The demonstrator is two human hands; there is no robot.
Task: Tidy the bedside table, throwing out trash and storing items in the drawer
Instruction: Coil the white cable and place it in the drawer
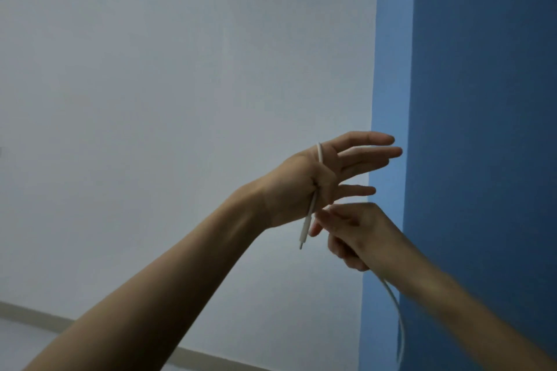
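A thin white charging cable (308,221) runs over my left hand (325,172), which is raised in front of the wall with its fingers stretched out flat. The thumb pins the cable against the palm, and the plug end hangs down below the wrist. Just under it, my right hand (358,235) is closed around the cable's long part, which trails down and to the right past my forearm, blurred. The bedside table, the drawer and any trash are out of view.
A pale grey wall (180,99) fills the left and middle. A blue wall corner (467,99) stands at the right. A light skirting board (36,315) and a strip of floor show at the bottom left.
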